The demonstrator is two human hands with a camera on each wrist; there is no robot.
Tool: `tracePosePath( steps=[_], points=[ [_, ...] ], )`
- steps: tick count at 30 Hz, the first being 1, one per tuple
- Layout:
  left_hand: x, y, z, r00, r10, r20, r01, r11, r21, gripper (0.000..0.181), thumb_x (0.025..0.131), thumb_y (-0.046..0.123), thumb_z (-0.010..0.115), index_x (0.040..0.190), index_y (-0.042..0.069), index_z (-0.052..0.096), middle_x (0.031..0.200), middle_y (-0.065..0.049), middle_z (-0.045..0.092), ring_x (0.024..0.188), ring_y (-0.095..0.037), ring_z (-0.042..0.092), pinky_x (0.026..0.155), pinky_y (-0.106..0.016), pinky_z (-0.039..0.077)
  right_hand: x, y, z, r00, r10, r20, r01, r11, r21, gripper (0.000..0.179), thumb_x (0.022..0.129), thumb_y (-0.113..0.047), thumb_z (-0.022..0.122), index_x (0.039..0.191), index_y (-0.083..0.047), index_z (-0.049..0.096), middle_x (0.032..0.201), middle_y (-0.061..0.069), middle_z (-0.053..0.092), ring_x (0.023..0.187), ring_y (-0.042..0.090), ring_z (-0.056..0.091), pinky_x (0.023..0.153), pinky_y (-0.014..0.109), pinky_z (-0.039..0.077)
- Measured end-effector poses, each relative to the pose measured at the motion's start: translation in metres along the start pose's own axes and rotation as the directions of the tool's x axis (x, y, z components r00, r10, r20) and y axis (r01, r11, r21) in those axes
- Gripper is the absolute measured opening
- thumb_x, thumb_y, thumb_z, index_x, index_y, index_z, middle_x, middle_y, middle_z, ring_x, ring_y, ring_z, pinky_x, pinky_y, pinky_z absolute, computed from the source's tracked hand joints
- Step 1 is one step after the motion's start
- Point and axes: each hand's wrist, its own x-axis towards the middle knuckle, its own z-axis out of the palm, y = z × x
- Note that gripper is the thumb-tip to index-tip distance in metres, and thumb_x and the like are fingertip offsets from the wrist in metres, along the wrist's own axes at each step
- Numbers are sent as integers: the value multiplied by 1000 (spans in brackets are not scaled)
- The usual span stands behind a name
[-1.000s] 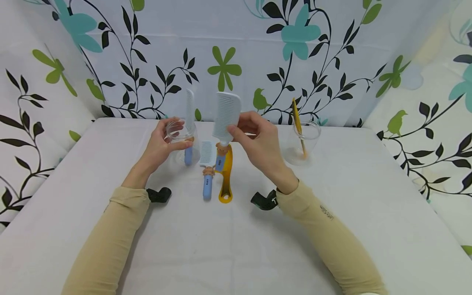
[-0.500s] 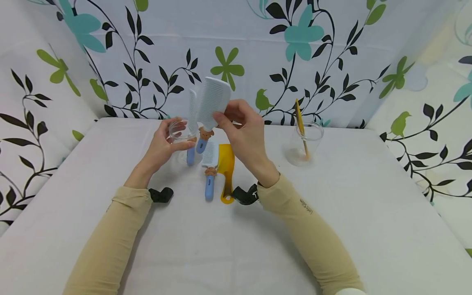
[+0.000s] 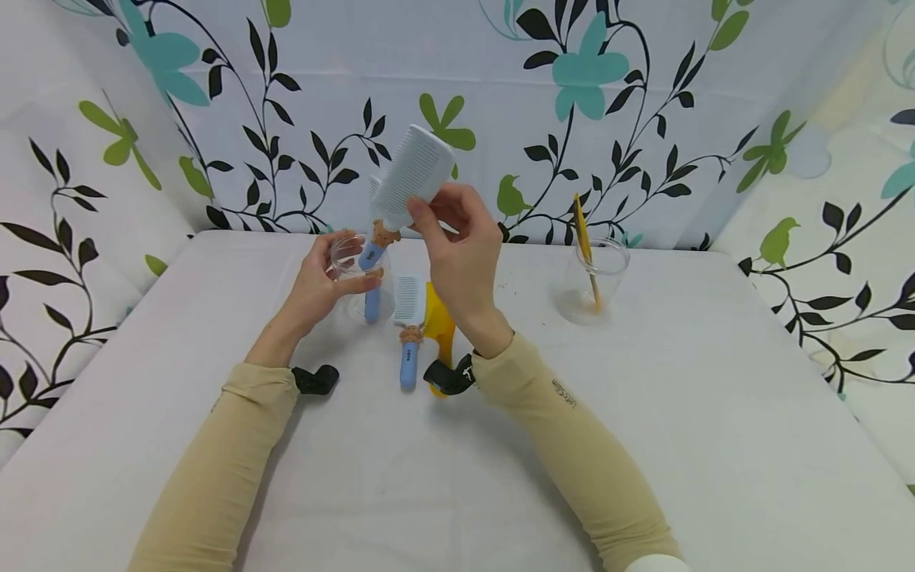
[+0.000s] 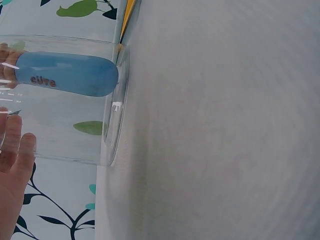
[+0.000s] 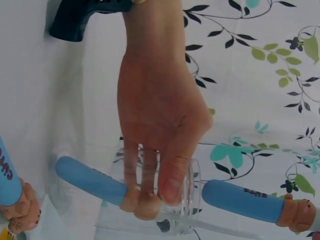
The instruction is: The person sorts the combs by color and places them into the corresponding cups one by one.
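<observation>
My left hand (image 3: 300,290) grips a clear jar (image 3: 353,311) near its mouth. A comb with a blue handle (image 3: 372,306) stands inside it; in the left wrist view that handle (image 4: 70,74) bears lettering. Between thumb and fingers, my right hand (image 3: 465,246) pinches a second comb by its white toothed head (image 3: 417,176). That comb tilts, its blue handle (image 3: 372,256) pointing down at the jar's mouth, a brown bear figure (image 5: 300,215) at its neck. Below, on the table, lies another blue-handled comb (image 3: 408,361) beside a yellow comb (image 3: 438,322), partly hidden by the right wrist's black mount.
Farther right stands a second clear jar (image 3: 611,274) with a thin yellow item (image 3: 582,230) leaning in it. A white cloth covers the table (image 3: 372,469). Behind hangs a leaf-patterned curtain (image 3: 479,95).
My right hand has lifted the comb from over the table and carried it left and up to the left jar's mouth, tilting it. The left hand stays on the jar.
</observation>
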Motion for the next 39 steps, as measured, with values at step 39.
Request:
tracePosePath(
  steps=[39],
  points=[
    [-2,2,1,1000,-15,-11,15,1000,-4,87,86,14,76,154,6,23,159,-13,33,148,-32,27,123,-58,15,-14,34,3,904,367,219,-363,930,-63,27,94,-8,69,119,0,68,116,16,71,104,21,72,90,26,57]
  ],
)
